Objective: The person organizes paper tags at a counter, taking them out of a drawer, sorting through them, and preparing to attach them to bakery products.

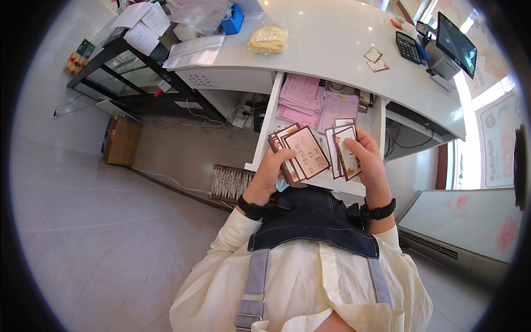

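Observation:
My left hand [276, 166] grips a fanned stack of printed cards [309, 151] with dark brown borders; the top one bears handwriting. Held in my right hand [367, 155] is a smaller fan of similar cards [348, 159], its thumb pressed on the front card. The two fans are close together, over the front of an open white drawer [267, 135]. Inside the drawer lie pink paper slips [298, 93] in piles, and more pink slips [338, 108] beside them. Dark card stacks [366, 99] sit at its back right corner.
On the white counter [323, 45] are a wrapped yellow item [268, 39], two loose cards [376, 60], a calculator [408, 47] and a screen on a stand [456, 43]. Clear plastic bags [195, 50] lie at left, by a glass display case [128, 72]. A cardboard box [122, 140] stands on the floor.

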`<state>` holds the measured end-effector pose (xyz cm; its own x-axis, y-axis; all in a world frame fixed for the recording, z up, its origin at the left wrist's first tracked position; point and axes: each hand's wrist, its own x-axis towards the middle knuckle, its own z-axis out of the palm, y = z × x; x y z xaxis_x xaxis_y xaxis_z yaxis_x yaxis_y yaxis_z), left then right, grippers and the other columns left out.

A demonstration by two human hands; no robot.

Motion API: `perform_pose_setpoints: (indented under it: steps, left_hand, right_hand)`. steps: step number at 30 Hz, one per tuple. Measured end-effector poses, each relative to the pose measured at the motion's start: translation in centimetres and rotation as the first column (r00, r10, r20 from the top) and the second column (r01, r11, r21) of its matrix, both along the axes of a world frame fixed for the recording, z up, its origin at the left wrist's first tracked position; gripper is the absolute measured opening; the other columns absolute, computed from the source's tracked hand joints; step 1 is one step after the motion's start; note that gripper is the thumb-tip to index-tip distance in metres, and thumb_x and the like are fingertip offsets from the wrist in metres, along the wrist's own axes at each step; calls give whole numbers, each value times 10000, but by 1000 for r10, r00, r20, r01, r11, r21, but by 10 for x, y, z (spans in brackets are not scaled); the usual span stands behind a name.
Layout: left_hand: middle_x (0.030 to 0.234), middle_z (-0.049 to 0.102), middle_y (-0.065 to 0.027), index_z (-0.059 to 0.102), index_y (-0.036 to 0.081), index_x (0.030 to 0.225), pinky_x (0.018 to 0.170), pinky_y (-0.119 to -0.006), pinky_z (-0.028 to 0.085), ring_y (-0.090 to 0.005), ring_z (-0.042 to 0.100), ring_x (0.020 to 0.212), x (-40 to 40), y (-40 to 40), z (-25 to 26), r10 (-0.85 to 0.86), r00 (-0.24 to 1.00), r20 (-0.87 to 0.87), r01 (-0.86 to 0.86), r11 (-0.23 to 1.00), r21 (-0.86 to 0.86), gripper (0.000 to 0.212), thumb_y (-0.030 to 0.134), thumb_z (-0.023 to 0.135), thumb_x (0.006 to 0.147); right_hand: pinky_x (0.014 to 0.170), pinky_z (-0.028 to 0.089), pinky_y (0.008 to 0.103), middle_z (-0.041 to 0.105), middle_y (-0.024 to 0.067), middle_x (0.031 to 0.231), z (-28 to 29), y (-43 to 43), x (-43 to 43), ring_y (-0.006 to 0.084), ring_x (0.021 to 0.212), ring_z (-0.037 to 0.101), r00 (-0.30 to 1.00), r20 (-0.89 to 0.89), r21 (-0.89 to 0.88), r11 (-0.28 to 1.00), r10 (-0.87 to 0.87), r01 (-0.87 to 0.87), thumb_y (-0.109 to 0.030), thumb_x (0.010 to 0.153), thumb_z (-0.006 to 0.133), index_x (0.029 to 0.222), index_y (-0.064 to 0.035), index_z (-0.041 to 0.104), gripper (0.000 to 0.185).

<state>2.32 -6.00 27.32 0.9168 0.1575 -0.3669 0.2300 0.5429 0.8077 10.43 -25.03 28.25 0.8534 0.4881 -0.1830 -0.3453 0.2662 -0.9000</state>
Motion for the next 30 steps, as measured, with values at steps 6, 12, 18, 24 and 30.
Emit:
perform_pose_setpoints:
  steps: [6,12,18,24,30]
  left_hand:
    - [990,583,-137,428,-21,1171,663,-266,525,-184,623,789,2,-4,-11,-84,988,128,77,995,63,450,96,521,746]
    - [1040,561,-150,410,-29,1181,738,-297,510,-209,604,866,-2,6,-8,-111,993,30,114,981,-157,459,62,512,742]
    - [1024,572,-102,446,-4,1169,725,-266,490,-165,585,896,-2,-1,-4,-131,980,152,116,988,103,439,144,513,761]
    - [1094,547,-100,440,-25,1173,831,-276,430,-157,549,955,-8,10,0,-129,987,93,143,974,-175,429,80,561,775]
    - [1045,570,-85,463,-16,1147,797,-261,447,-148,560,927,-2,0,4,-190,967,171,178,980,85,373,96,561,805]
  right_hand:
    - [720,453,223,579,36,939,-1,14,-11,79,809,542,996,74,-115,993,46,-37,-74,801,587,1066,10,503,291]
    - [707,466,215,592,45,917,-4,15,-7,78,785,557,985,112,-41,989,-135,140,-64,783,618,1071,1,488,323]
    - [690,466,215,608,55,908,6,12,-9,81,773,567,997,66,-50,997,-49,52,-73,771,633,1040,12,536,298]
    - [677,464,222,615,51,890,-4,18,-14,81,750,565,1000,29,-82,996,-12,15,-78,775,628,1005,22,560,259]
    - [704,460,221,606,53,915,10,18,-15,83,782,563,998,54,-86,996,34,-29,-62,806,576,1021,23,532,234]
